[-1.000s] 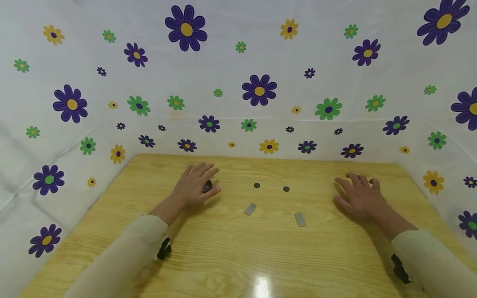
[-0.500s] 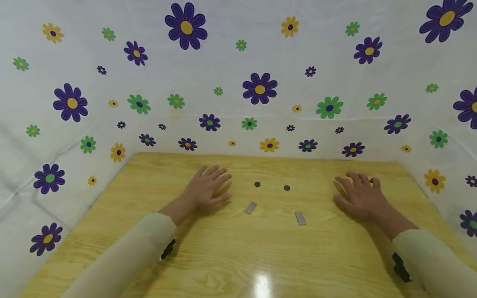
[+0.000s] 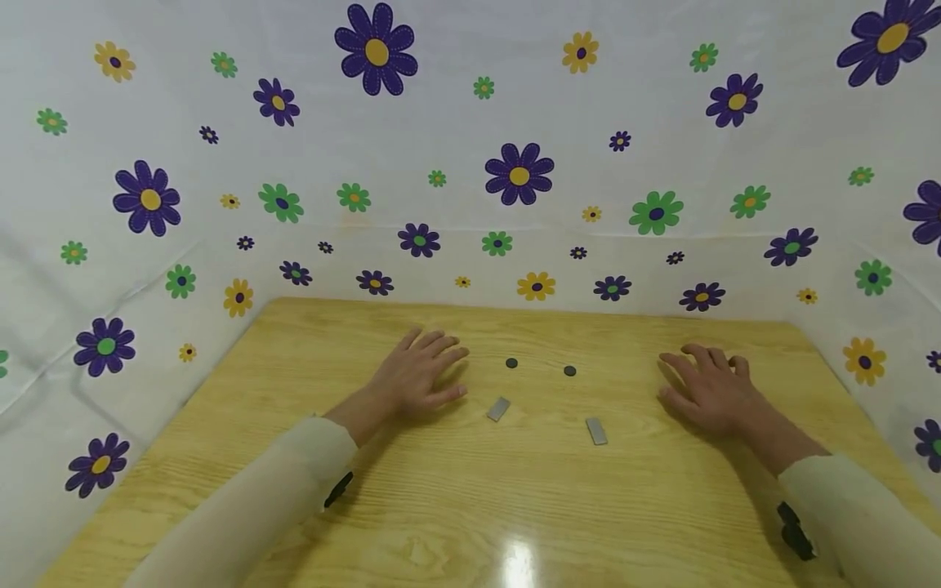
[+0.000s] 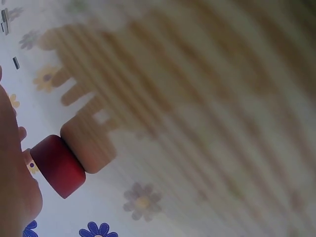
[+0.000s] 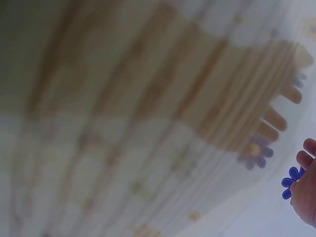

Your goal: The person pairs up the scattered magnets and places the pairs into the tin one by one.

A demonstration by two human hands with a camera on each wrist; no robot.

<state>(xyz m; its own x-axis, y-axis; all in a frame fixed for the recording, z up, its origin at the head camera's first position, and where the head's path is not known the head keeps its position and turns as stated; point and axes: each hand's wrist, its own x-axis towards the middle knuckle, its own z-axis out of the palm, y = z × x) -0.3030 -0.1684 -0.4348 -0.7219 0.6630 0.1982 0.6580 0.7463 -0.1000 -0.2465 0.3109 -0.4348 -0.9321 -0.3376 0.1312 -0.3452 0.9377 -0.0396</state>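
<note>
My left hand [image 3: 419,380] is low over the table on the left, fingers and thumb spread and fairly straight. In the left wrist view a short red cylinder [image 4: 58,165] stands on the shiny surface close under this hand, partly behind it; in the head view the hand hides it. On the far right, my right hand [image 3: 709,396] hovers or rests at the table with loosely bent fingers and nothing visible in it. Two small dark discs, the nearer-left disc [image 3: 511,363] and the right disc [image 3: 569,371], lie between the hands.
Closer to me lie two flat grey rectangular pieces, the left piece [image 3: 498,409] and the right piece [image 3: 596,431]. They rest on the wood-grain table [image 3: 456,506]. A white flowered cloth [image 3: 441,147] walls in the back and both sides.
My left hand has shifted right, now covering a dark round thing seen beside its thumb a second ago. The right hand stays put. The head view has swayed slightly.
</note>
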